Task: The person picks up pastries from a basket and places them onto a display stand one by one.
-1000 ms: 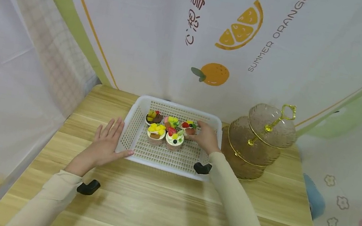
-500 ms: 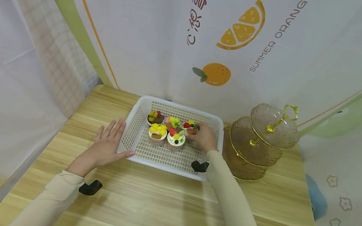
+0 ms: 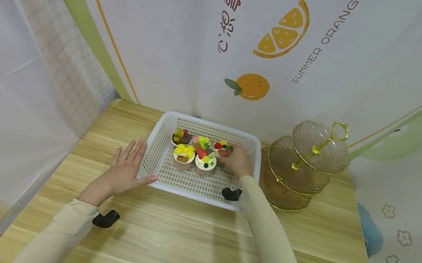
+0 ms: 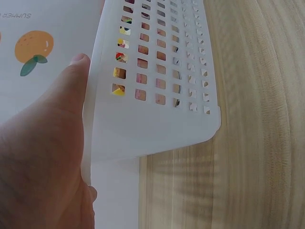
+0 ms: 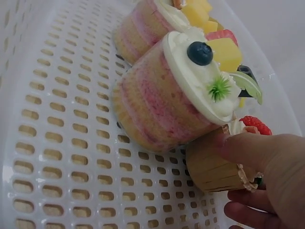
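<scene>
A white perforated plastic basket (image 3: 184, 193) holds several small cupcakes with fruit toppings. My right hand (image 3: 240, 160) reaches inside it and grips the back-right cupcake (image 5: 212, 164), thumb on the near side of its brown cup and fingers behind. Beside that one stands a pink-layered cupcake (image 5: 157, 95) topped with cream, a blueberry and yellow cubes. At the basket's left end, my left hand (image 3: 122, 172) rests with straight, spread fingers against the rim. The left wrist view has the left thumb (image 4: 78, 71) lying along the basket's edge.
A three-tier amber stand (image 3: 296, 173) with gold rims and a gold handle stands just right of the basket. The wooden table (image 3: 175, 246) runs back to a printed curtain (image 3: 174, 51) behind the basket.
The right hand's fingers have closed in around the back-right cupcake, and its wrist has shifted slightly left. The left hand stays at the basket's rim.
</scene>
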A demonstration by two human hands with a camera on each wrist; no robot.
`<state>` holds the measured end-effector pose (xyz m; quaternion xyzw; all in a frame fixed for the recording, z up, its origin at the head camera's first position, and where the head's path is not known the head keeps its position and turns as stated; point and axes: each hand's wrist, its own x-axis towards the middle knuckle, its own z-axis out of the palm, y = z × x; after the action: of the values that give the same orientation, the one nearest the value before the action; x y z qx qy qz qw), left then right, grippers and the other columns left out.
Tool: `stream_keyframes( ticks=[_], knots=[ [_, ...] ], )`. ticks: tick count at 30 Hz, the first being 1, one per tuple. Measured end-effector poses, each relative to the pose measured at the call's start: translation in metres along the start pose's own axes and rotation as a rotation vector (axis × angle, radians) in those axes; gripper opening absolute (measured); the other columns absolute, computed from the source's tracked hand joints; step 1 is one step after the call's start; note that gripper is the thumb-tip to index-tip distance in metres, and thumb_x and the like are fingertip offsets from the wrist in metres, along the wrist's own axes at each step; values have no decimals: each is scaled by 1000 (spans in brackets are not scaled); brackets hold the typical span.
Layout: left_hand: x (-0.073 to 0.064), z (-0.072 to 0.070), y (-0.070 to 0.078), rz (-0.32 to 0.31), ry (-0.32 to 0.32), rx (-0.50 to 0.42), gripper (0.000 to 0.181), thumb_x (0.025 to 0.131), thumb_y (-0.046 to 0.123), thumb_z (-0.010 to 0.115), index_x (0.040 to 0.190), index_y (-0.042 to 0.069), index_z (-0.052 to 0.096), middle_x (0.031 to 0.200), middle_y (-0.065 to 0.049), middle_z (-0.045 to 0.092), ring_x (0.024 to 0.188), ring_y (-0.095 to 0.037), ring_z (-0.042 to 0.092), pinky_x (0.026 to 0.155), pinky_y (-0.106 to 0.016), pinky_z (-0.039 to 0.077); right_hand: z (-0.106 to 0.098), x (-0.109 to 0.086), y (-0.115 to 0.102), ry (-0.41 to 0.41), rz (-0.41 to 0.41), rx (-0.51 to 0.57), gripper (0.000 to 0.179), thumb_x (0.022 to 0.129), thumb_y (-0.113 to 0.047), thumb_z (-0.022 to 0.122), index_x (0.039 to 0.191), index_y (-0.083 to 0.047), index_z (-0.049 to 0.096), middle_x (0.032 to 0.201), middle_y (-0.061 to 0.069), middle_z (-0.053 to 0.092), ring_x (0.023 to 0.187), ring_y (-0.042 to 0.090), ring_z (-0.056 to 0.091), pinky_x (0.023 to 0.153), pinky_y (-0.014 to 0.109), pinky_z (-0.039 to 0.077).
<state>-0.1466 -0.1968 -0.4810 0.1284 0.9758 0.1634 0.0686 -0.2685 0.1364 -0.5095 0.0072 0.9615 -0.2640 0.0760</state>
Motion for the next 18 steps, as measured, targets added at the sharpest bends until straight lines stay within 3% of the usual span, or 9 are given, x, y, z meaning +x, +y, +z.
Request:
stream_keyframes(
  ticks=[10, 18],
  knots=[
    [-1, 0, 0, 3, 1, -9, 108, 85, 68, 48, 151, 1, -4, 160, -16, -7, 148, -40, -7, 114, -65, -6, -6, -7, -3, 37, 43, 109, 76, 73, -48, 76, 132, -6, 52, 118, 10, 66, 96, 22, 62, 83, 37, 53],
    [0, 0, -1, 7, -6, -13, 108, 85, 68, 47, 151, 1, -5, 160, -17, -6, 147, -41, -6, 113, -65, -6, -30, -19, -6, 110, -15, 161, 72, 73, -52, 74, 127, -8, 55, 101, 6, 67, 81, 20, 59, 66, 31, 48]
  ],
)
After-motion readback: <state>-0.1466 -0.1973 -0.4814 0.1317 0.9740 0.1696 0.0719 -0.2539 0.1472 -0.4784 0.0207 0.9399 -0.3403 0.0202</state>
